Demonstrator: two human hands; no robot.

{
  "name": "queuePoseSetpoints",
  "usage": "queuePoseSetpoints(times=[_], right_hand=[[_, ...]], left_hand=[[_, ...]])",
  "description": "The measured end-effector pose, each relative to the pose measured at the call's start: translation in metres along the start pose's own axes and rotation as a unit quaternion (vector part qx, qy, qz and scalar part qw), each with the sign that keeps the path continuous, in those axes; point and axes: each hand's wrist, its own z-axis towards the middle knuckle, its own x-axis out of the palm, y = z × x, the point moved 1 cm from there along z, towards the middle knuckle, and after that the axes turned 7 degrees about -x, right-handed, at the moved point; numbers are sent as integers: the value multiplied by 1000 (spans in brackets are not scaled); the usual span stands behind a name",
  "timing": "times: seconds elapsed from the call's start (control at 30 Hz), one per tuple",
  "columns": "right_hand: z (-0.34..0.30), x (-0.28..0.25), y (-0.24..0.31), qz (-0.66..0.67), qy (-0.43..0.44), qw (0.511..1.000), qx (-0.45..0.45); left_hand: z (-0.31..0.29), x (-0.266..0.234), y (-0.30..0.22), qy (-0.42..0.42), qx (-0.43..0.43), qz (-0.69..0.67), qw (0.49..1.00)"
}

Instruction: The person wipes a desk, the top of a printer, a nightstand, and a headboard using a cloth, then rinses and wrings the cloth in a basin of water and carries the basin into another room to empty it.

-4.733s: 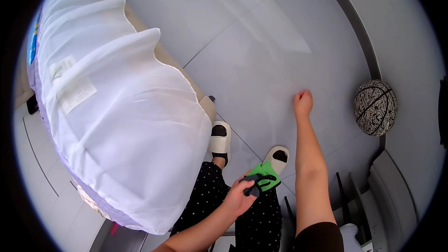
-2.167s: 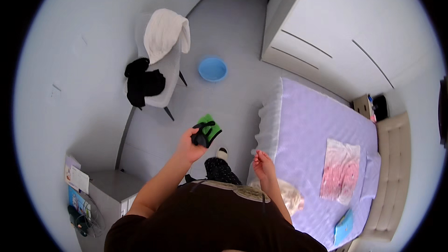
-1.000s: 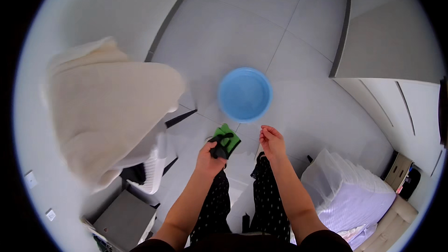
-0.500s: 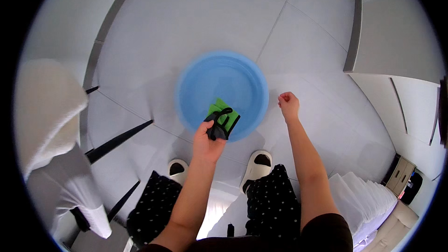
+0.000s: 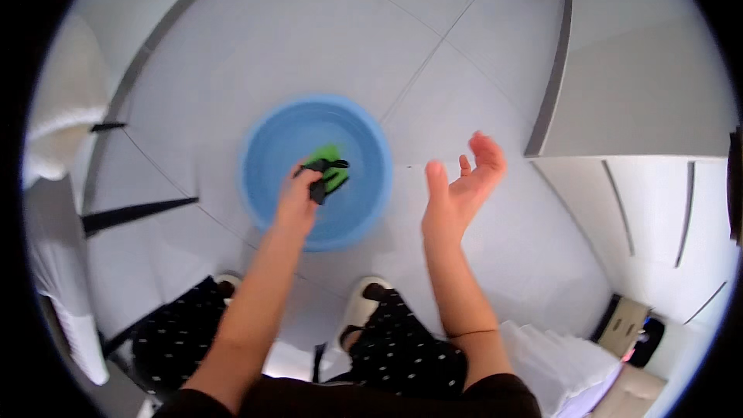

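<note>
My left hand [image 5: 298,197] is closed on a folded green cloth [image 5: 337,177] with black trim, a dark grey part and a black loop. I hold it over the round blue basin [image 5: 374,178], which stands on the floor. The cloth's green side lies toward the basin's middle, slightly blurred; whether it touches the bottom I cannot tell. To the right of the basin, my right hand [image 5: 463,193] is raised with thumb and fingers apart and nothing in it.
Grey tiles [image 5: 433,108] surround the basin. My slippered foot [image 5: 360,310] stands near its front. Black furniture legs [image 5: 139,215] reach in from the left. At the right is a white cabinet [image 5: 642,209]; white bedding [image 5: 546,360] lies at the lower right.
The whole view has shifted, putting the basin farther left in the picture. My left hand has carried the cloth farther over the basin's middle. My right hand has gone from curled fingers to open.
</note>
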Motion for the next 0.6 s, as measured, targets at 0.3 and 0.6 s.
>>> queuePoseSetpoints(times=[0.3, 0.6], right_hand=[[29, -4, 143, 500, 51, 841, -201], [-7, -24, 197, 541, -93, 832, -71]], left_hand=[[12, -5, -23, 8, 48, -5, 999], [-57, -19, -7, 4, 121, 123, 985]])
